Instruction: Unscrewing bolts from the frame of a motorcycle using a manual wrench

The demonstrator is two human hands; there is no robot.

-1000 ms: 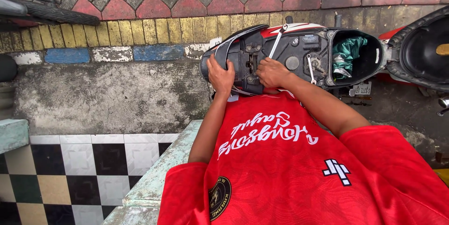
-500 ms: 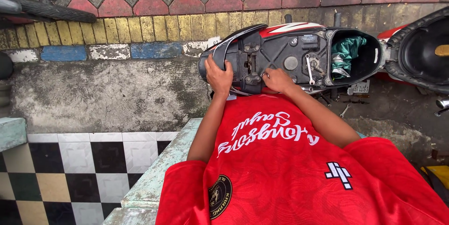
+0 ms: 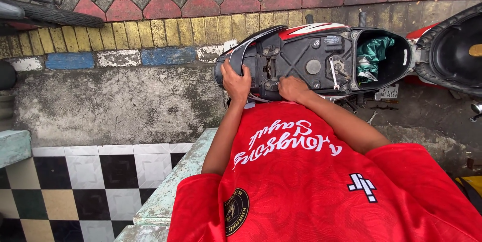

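At upper centre, the left hand (image 3: 237, 82) grips the scooter's rear panel (image 3: 244, 55), probably stiff, light plastic, best held by its edge; the right hand (image 3: 292, 89) rests curled on the frame (image 3: 301, 53).

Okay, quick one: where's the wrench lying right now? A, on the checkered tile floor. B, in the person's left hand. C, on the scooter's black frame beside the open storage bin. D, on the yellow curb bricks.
C: the wrench lies on the scooter frame, just left of the open storage bin, in neither hand.
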